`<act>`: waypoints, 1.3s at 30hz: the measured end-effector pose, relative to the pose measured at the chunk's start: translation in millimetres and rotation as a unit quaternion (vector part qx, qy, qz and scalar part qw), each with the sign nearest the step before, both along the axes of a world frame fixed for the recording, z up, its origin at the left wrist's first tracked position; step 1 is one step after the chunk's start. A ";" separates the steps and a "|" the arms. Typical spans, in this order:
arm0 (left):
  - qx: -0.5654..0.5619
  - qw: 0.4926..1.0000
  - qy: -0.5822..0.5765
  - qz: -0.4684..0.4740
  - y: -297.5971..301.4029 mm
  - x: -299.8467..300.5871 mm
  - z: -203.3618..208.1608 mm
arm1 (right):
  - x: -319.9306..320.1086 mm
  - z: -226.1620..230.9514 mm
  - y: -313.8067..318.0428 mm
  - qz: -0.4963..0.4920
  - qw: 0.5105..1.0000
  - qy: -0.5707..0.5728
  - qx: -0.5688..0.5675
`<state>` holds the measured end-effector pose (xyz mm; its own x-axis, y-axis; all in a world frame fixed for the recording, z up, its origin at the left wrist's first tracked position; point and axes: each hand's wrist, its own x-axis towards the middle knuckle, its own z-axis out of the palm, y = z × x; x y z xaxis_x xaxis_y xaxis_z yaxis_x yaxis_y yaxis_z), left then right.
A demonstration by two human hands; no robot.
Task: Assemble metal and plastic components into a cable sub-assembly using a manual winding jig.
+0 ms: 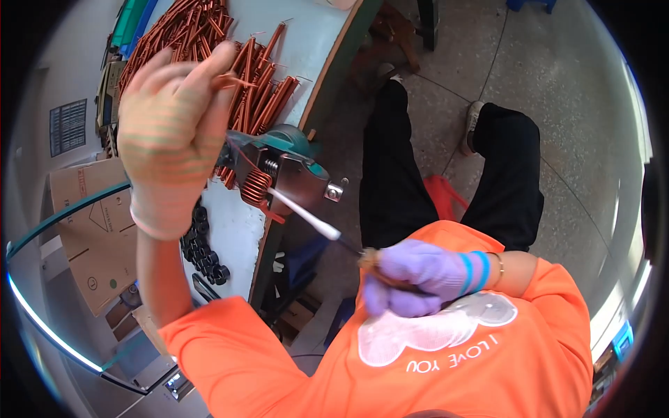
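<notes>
A small copper wire coil (256, 187) sits at a metal clamping fixture (296, 167) on the bench edge. My left hand (171, 132), in a pale striped glove, is raised over the bench, its fingertips pinched on a thin copper wire (235, 81). A strand runs from the coil up toward this hand and goes out of sight behind it. In a purple glove, my right hand (411, 275) grips the brownish handle of a rod-like tool (306, 216) with a white shaft. The shaft's far end meets the coil. Slight blur softens both hands.
Many copper coils (261, 90) lie heaped on the light bench top (317, 35), behind the left hand. Black round parts (202, 247) line up nearer me. A cardboard box (94, 230) and a curved lit strip (52, 334) stand at the left.
</notes>
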<state>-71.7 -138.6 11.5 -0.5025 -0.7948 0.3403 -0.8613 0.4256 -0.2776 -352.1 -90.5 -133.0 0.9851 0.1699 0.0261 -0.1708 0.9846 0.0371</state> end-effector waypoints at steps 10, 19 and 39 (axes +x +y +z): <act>0.121 0.732 0.525 0.418 65.8 -15.9 -8.9 | -2.4 26.0 -21.5 0.011 0.920 0.172 -0.351; 0.097 0.990 -0.094 -0.039 36.7 -77.5 -13.8 | -73.3 4.7 -33.0 -0.165 0.941 0.198 -0.218; 0.134 0.940 0.293 0.113 56.7 -28.9 1.0 | -98.4 -0.3 -23.1 0.042 0.916 0.154 -0.368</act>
